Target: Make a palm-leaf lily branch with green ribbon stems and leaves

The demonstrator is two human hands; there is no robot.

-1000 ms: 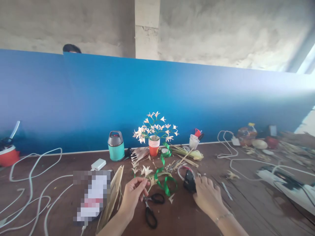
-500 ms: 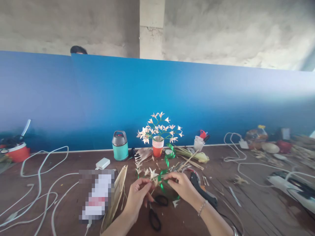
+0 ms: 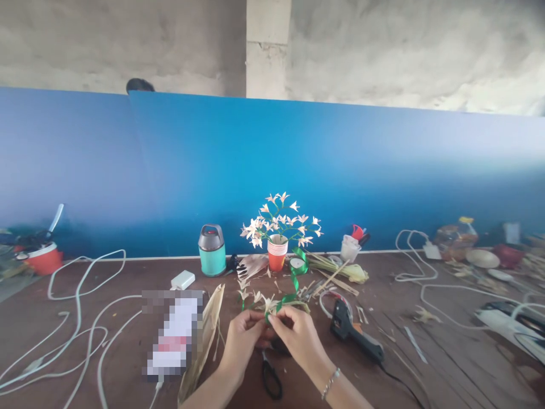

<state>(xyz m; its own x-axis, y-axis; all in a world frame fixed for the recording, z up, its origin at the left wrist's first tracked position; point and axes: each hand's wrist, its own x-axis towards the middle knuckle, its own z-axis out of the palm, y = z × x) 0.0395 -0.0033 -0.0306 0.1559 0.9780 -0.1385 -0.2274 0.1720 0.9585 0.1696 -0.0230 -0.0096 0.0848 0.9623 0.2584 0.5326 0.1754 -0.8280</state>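
Note:
My left hand (image 3: 244,336) pinches the base of a pale husk flower (image 3: 267,303). Right beside it, my right hand (image 3: 296,334) grips the end of a green ribbon (image 3: 294,279) against the flower's base, and the fingertips of both hands meet there. The ribbon runs back in a curl to its roll. Smaller pale flowers (image 3: 243,294) lie just beyond my left fingers. Black-handled scissors (image 3: 271,379) rest on the table under my hands, partly hidden by them.
An orange paper cup (image 3: 277,260) holds a spray of finished flowers. A teal jar (image 3: 212,258) stands to its left. On the right lies a black glue gun (image 3: 355,332) with its cord. A dried husk (image 3: 203,343), a blurred-out phone (image 3: 172,341) and white cables (image 3: 80,318) are on the left.
My right hand has moved left and met my left hand, bringing the ribbon end to the flower's base. The glue gun now shows fully. The view has shifted slightly.

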